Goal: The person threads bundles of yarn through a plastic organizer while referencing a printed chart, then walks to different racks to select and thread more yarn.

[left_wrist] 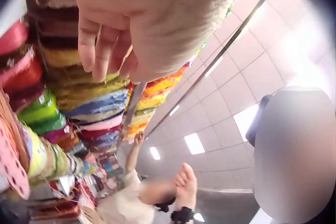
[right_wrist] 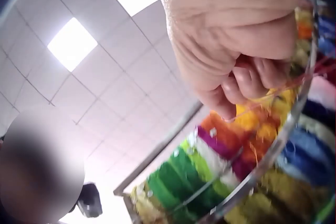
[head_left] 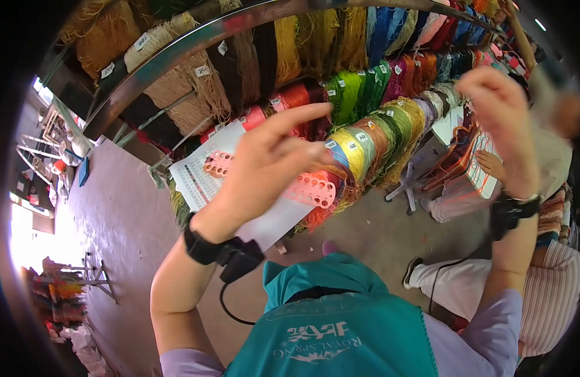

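My left hand (head_left: 265,163) is raised over a white printed sheet (head_left: 205,169) and a pink card with holes (head_left: 312,190). Its index finger and thumb stand apart; nothing shows between them. In the left wrist view the fingers (left_wrist: 105,50) hang loosely, with hanging thread skeins behind. Higher and to the right, my right hand (head_left: 500,119) is lifted, blurred in the head view. The right wrist view shows its fingers (right_wrist: 244,85) curled, with a thin red thread (right_wrist: 278,94) running from the fingertips to the right.
Labelled skeins in many colours hang from a curved metal rail (head_left: 196,44) and lie along a lower rack (head_left: 365,141). Another person (head_left: 547,264) in striped clothing sits close at the right. Behind the sheet's left side stands a large grey board (head_left: 123,207).
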Demonstrator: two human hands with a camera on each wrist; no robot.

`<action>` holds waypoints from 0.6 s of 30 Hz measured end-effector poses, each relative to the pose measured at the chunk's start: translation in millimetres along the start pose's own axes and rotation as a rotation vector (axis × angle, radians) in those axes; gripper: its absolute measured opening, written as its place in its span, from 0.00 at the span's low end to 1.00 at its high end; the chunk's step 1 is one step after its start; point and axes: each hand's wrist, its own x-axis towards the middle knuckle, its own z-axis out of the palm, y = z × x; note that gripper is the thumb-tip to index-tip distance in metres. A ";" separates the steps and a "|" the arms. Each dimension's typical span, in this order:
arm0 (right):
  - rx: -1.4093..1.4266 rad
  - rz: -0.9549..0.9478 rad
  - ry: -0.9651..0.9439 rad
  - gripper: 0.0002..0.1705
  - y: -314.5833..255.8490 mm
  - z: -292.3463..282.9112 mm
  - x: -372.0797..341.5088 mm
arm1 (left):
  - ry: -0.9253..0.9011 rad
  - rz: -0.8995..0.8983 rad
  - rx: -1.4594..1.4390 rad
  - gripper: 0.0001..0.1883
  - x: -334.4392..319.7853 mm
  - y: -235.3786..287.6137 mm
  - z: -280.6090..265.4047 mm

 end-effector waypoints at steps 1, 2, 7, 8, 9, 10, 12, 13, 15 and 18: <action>0.103 0.056 -0.119 0.07 -7.0 28.6 4.0 | -0.043 -0.001 -0.085 0.27 6.8 -0.8 12.6; 0.143 0.108 -0.243 0.06 -8.4 47.4 10.0 | -0.083 -0.001 -0.167 0.29 12.5 -3.2 22.7; 0.315 0.149 -0.464 0.06 7.2 97.2 25.8 | -0.066 -0.204 -0.255 0.16 4.8 -11.0 24.3; 0.278 0.135 -0.488 0.06 18.7 103.1 28.0 | -0.044 -0.280 -0.203 0.14 0.9 -15.3 18.2; 0.241 0.120 -0.512 0.07 28.1 108.9 30.6 | 0.069 -0.214 -0.225 0.12 -6.6 -25.6 17.2; 0.164 0.176 -0.553 0.10 33.4 114.3 33.0 | 0.076 -0.224 -0.171 0.12 -13.5 -30.7 12.6; -0.174 -0.460 -0.503 0.23 54.3 136.6 35.8 | 0.089 -0.249 -0.062 0.12 -27.5 -35.1 1.9; -0.352 -0.468 -0.534 0.40 50.4 141.3 32.3 | 0.099 -0.304 -0.076 0.12 -33.3 -34.3 4.2; 0.079 -0.387 -0.688 0.53 46.8 170.6 31.4 | 0.108 -0.314 -0.037 0.11 -38.9 -32.8 10.9; 0.554 -0.109 -0.929 0.58 34.9 213.5 25.6 | 0.259 -0.221 0.028 0.09 -47.7 -43.5 16.8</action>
